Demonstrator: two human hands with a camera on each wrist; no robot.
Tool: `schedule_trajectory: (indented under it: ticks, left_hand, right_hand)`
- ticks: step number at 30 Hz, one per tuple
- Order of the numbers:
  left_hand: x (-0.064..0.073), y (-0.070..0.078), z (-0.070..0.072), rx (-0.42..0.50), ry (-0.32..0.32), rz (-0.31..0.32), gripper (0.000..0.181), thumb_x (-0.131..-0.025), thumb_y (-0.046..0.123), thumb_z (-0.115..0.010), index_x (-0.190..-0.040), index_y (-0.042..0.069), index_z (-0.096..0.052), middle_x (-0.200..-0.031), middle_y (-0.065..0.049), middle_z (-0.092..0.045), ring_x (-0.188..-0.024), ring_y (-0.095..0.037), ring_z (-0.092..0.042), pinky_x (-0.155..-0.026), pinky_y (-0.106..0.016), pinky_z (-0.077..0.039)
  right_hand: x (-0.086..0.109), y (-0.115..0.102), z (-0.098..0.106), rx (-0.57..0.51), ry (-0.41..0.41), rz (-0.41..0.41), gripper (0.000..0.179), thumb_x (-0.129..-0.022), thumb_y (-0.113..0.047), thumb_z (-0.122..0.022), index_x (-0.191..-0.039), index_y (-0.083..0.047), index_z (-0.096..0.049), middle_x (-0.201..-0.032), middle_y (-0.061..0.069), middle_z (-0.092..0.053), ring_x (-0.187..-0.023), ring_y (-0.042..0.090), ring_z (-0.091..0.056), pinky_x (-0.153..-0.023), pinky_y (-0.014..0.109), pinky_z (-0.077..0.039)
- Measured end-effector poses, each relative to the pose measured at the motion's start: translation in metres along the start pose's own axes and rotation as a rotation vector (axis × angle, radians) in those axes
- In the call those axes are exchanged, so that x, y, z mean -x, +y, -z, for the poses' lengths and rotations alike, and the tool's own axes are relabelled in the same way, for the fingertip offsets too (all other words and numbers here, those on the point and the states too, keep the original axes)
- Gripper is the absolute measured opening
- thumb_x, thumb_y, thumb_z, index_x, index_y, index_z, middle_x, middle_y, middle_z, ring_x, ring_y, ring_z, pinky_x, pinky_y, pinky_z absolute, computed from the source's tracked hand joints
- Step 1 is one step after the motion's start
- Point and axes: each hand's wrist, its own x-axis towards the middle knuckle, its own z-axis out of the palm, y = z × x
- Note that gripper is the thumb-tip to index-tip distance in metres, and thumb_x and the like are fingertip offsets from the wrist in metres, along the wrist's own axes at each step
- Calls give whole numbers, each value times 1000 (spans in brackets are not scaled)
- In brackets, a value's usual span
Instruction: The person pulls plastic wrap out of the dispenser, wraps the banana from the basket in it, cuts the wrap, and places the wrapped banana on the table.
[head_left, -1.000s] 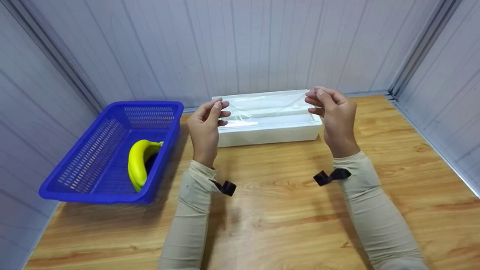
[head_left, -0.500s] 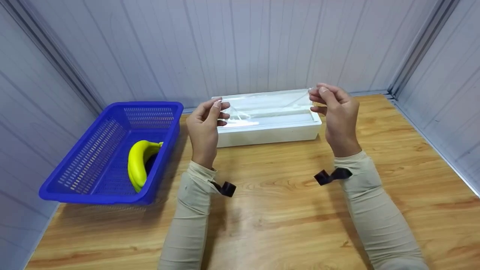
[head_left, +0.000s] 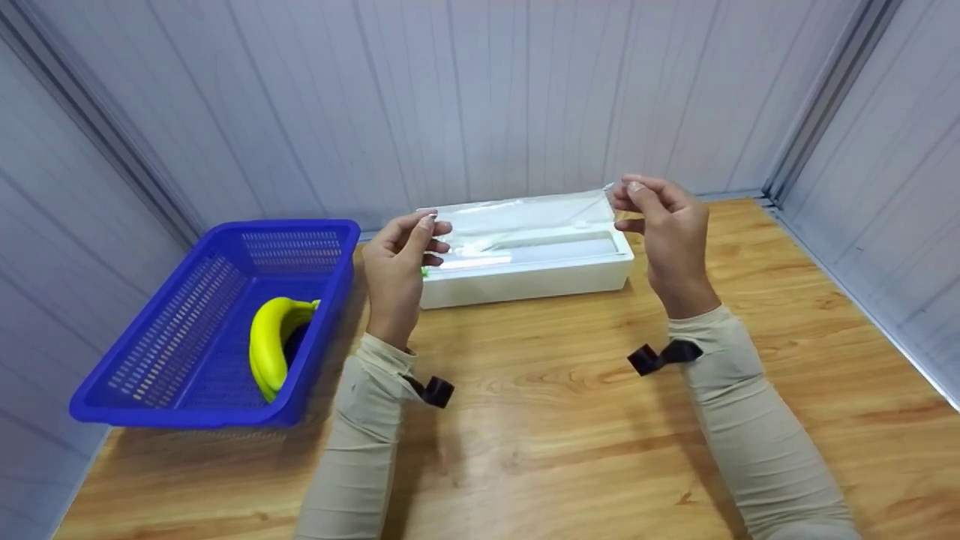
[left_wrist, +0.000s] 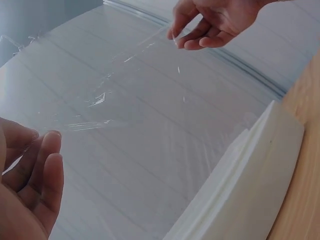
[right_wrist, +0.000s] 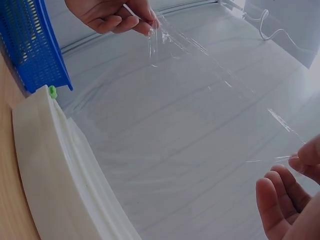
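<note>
A sheet of clear plastic wrap (left_wrist: 100, 100) stretches between my two hands, rising from a long white dispenser box (head_left: 532, 281). My left hand (head_left: 397, 266) pinches one corner of the wrap between thumb and forefinger. The opposite corner is pinched by my right hand (head_left: 671, 240), held a little higher. Both hands are in front of and above the box, whose lid (head_left: 532, 210) stands raised at the back. In the right wrist view the wrap (right_wrist: 220, 70) shows creases along its upper edge, and a small green piece (right_wrist: 52, 92) sits at the box's end.
A blue plastic basket (head_left: 187, 416) stands at the left on the wooden table (head_left: 540, 450). Inside it lie yellow bananas (head_left: 270, 345) and something dark beside them. Pale panelled walls (head_left: 487, 90) close off the back and sides.
The view has tilted slightly, so basket and box appear lower. My hands keep their pinch on the wrap; the left has shifted slightly left and down, uncovering the green piece on the box.
</note>
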Motion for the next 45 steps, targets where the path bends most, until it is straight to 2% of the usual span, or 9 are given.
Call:
schedule_trajectory:
  ticks: [8, 15, 24, 30, 36, 42, 45]
  left_hand:
    - [-4, 10, 8, -88, -70, 9, 16, -99, 10, -64, -108, 0, -73, -93, -14, -74, -73, -24, -68, -63, -32, -57]
    - [-9, 17, 16, -136, -81, 5, 15, -98, 11, -65, -107, 1, -74, -93, -14, -74, -75, -25, -69, -63, -33, -57]
    - [-17, 23, 7, -100, -76, 19, 15, -98, 10, -65, -105, 0, -73, -92, -14, -74, -78, -26, -69, -62, -32, -56]
    - [-22, 29, 7, -122, -50, 6, 17, -97, 8, -66, -106, -4, -73, -95, -13, -75, -84, -28, -70, -62, -32, -56]
    - [-21, 28, 11, -121, -23, 5, 18, -97, 6, -66, -107, -7, -72, -96, -12, -75, -87, -27, -70, -62, -31, -56]
    - [-28, 25, 4, -76, -29, 15, 19, -97, 9, -67, -109, -5, -72, -98, -13, -75, -88, -28, -70, -63, -31, -57]
    - [-32, 25, 1, -58, -27, 16, 19, -97, 8, -66, -109, -6, -72, -98, -13, -75, -87, -28, -71, -62, -31, -57]
  right_hand:
    - [-8, -8, -2, 10, 3, 1, 14, -96, -5, -66, -102, 4, -74, -96, 20, -70, -87, 29, -67, -65, 26, -58]
    - [-13, -10, -10, 66, -20, 5, 14, -97, -7, -65, -102, 1, -74, -96, 18, -70, -87, 27, -67, -66, 27, -58]
    - [-19, -23, -10, 90, -9, -11, 13, -97, -6, -64, -102, 2, -73, -98, 18, -69, -89, 28, -65, -67, 28, -58]
    - [-24, -25, -12, 107, -29, -16, 14, -98, -8, -64, -104, 1, -73, -100, 18, -69, -91, 30, -65, -68, 28, -58]
    - [-27, -24, -15, 130, -46, -34, 15, -98, -10, -64, -106, -1, -73, -99, 16, -69, -90, 25, -65, -68, 27, -58]
    - [-33, -30, -11, 83, -31, -30, 13, -96, -8, -66, -103, 1, -74, -96, 17, -68, -87, 27, -65, -66, 28, -58]
    - [-35, -31, -11, 96, -29, -18, 14, -97, -9, -67, -104, 0, -74, -98, 16, -68, -89, 27, -65, -67, 28, -58]
